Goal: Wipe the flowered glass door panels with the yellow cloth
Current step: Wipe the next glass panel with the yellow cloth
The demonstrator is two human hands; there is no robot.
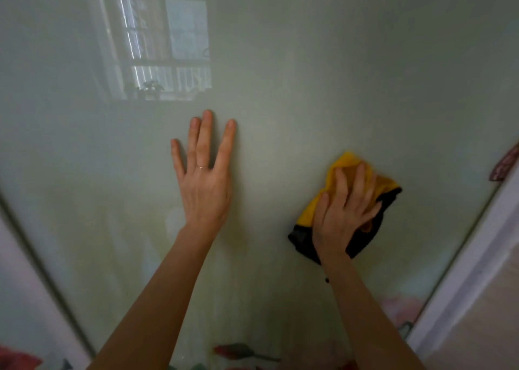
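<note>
Glass panel (309, 60) fills view, pale green, hazy. Window reflection (157, 49) on glass at 11 o'clock. Left hand (203, 184) near centre, flat on glass, fingers straight and spread, holding nothing. Right hand (342, 215) at 4 o'clock, fingers straight, pressing cloth (337, 170) against glass. Cloth yellow with black edge, bunched under palm. Red flower print (238, 351) at 6 o'clock. Ring (201, 167) on left hand.
</note>
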